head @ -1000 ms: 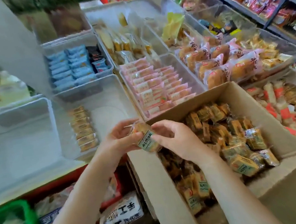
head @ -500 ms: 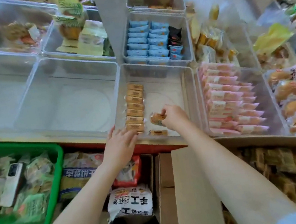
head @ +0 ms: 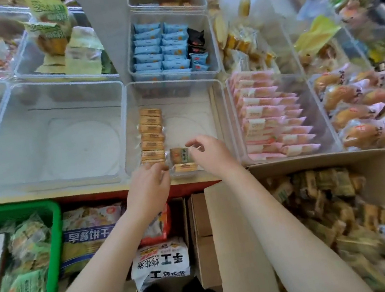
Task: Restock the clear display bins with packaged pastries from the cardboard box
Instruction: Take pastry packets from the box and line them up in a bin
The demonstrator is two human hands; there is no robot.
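Bin (head: 215,106): held a pastry row (head: 151,137) along its left side.
Pastry (head: 181,155): lay in the bin's front, beside the row.
Right hand (head: 209,154): fingers loosely spread, touching the pastry.
Left hand (head: 149,190): relaxed, at the row's near end.
Box (head: 239,239): lower right, full.

This is a snack shop, at a self-serve display of wrapped goods. Clear plastic bins (head: 170,93) stand edge to edge in rows on a counter (head: 43,194), each sorted by kind: blue packets (head: 158,50), pink-wrapped cakes (head: 270,118), wrapped buns (head: 356,104) toward the right edge. An open cardboard box (head: 239,239) of packaged pastries sits below the counter's front edge as bulk stock, beside a green basket (head: 50,244) of green packets and large printed bags (head: 161,259) on the floor
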